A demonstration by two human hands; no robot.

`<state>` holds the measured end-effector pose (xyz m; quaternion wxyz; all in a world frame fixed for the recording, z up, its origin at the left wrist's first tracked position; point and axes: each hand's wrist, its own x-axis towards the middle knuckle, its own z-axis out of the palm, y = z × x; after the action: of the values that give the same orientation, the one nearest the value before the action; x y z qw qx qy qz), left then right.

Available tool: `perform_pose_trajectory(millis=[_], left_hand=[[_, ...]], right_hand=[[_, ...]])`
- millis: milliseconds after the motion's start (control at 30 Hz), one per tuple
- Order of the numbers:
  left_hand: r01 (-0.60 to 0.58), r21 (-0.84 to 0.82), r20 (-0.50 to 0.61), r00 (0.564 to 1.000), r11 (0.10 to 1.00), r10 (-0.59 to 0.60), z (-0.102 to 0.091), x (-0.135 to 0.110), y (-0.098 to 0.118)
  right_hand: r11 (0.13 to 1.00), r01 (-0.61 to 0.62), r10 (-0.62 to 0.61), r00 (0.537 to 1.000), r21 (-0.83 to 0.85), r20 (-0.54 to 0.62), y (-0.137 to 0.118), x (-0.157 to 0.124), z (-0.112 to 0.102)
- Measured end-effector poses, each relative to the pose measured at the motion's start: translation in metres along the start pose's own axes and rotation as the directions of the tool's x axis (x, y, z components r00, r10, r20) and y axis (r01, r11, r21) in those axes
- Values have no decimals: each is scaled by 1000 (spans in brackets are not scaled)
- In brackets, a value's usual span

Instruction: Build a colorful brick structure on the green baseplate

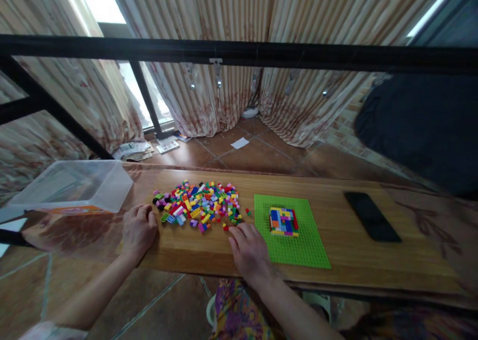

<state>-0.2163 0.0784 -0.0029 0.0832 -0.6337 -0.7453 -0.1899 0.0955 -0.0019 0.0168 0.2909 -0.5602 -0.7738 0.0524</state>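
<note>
A heap of small coloured bricks (197, 204) lies on the wooden table (336, 260). To its right is a green baseplate (295, 245) with a small multicoloured block (284, 221) built on it. My left hand (139, 229) rests on the table just left of the heap, fingers loosely curled, nothing visible in it. My right hand (249, 250) lies palm down at the heap's near right edge, fingertips touching the nearest bricks, beside the baseplate's left border.
A clear plastic tub (74, 186) stands at the table's left end. A black phone (371, 215) lies on the right. A black metal frame (239, 54) crosses above the table. Behind are curtains and papers on the tiled floor.
</note>
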Motion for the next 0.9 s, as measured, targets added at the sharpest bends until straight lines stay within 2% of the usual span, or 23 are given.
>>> perform_pose_trajectory(millis=[167,367,533,667,767,900], left_hand=[[-9,86,65,998,996,4,-8,1,6],[-8,130,86,996,991,-3,-13,2,9],[-14,141,106,994,990,-1,-14,4,9],[26,150,129,991,988,-46,-16,5,12],[28,160,138,989,987,-50,-16,5,13],[12,160,128,991,987,-33,-16,5,13]], right_hand=[[991,-53,65,992,-120,104,-1,16,12],[995,-40,49,994,-90,101,6,14,13],[997,-18,12,997,71,74,5,-6,-1],[985,-98,87,993,141,83,15,-36,-21],[977,-163,153,985,141,77,28,-50,-35],[978,-200,194,977,58,88,40,-51,-42]])
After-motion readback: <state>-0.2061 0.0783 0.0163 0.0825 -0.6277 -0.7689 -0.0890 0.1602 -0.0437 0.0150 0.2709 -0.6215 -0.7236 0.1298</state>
